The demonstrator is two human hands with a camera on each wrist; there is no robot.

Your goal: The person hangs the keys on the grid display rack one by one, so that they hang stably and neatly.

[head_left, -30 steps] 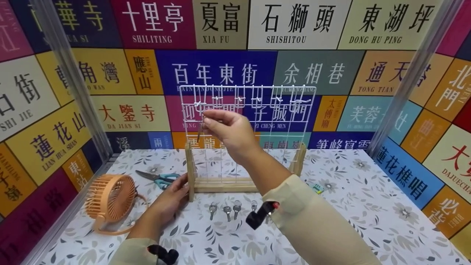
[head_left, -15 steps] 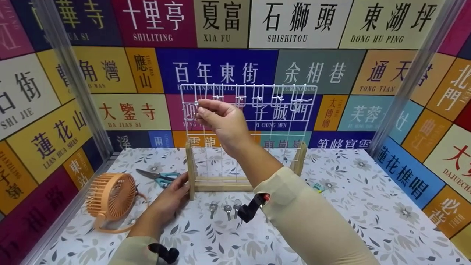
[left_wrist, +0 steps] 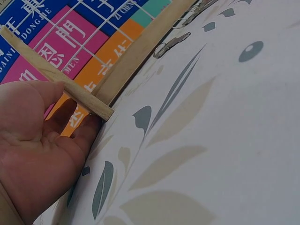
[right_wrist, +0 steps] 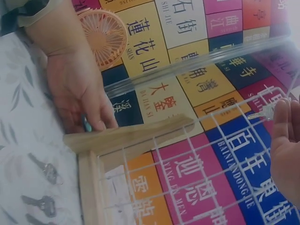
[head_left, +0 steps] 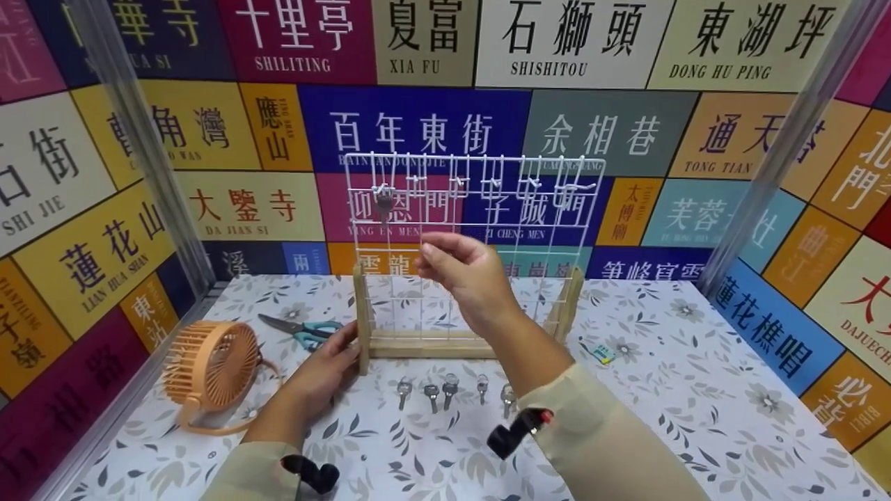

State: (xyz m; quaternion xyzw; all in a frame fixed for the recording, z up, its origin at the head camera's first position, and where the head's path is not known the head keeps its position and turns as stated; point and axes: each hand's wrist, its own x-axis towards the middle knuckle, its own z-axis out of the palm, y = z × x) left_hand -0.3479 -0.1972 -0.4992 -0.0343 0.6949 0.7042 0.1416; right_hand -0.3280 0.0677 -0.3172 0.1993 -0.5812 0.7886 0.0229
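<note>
A key (head_left: 385, 202) hangs from the leftmost hook of the white wire grid rack (head_left: 476, 224) in the head view. My right hand (head_left: 470, 275) is in front of the grid, below and right of that key, its fingers loosely bent with nothing seen between them. In the right wrist view the key (right_wrist: 260, 113) appears beside the fingertips of the right hand (right_wrist: 287, 145). My left hand (head_left: 327, 372) holds the rack's left wooden leg (left_wrist: 86, 101) near its foot, thumb on one side and fingers on the other. Several keys (head_left: 449, 391) lie before the rack.
An orange fan (head_left: 209, 372) stands at the left of the patterned table. Scissors with teal handles (head_left: 303, 330) lie behind the left hand. A small green packet (head_left: 602, 353) is right of the rack. Several other hooks (head_left: 493, 184) line the grid's top.
My right hand carried the key up to the leftmost hook, let it go there and drew back down and right. The left hand stayed at the rack's leg.
</note>
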